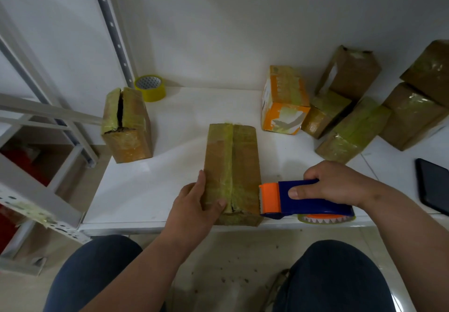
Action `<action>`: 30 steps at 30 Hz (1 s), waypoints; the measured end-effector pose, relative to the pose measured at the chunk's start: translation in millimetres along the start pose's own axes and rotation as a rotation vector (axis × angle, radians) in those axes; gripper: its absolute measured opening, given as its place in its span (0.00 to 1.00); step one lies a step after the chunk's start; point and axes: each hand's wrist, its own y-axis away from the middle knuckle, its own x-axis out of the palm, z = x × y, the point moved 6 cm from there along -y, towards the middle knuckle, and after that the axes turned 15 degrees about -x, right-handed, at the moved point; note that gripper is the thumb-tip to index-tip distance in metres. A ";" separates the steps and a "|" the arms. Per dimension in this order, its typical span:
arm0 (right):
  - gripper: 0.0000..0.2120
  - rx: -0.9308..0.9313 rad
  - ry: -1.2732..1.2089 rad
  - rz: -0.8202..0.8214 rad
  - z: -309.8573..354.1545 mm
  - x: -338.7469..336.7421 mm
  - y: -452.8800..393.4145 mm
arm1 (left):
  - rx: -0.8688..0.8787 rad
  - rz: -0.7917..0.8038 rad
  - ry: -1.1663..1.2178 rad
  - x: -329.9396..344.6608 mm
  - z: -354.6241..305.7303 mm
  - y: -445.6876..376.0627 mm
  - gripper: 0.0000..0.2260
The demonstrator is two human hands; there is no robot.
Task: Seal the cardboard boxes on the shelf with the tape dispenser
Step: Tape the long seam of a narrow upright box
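L hand [198, 199] grips taped brown box [232, 165]; R hand [332, 185] grips blue/orange dispenser [291, 198]

spare yellow tape roll [150, 88], black phone [433, 185]

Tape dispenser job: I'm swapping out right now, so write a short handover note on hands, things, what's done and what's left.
Left hand grips the near left corner of the middle box, thumb on top beside the seam.
Right hand grips the blue and orange tape dispenser, its orange head beside the box's near right edge.
Middle box: yellowish tape runs along its top seam; a small dark gap shows at the near end.
Left box: top seam gapes open despite old tape; likely next.
Taped boxes are grouped at the right.
Spare tape roll sits at the back left of the shelf.
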 end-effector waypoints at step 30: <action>0.21 0.005 0.054 -0.001 2.1 -3.4 -2.0 | 0.031 -0.028 -0.279 27.1 -18.8 3.5 0.40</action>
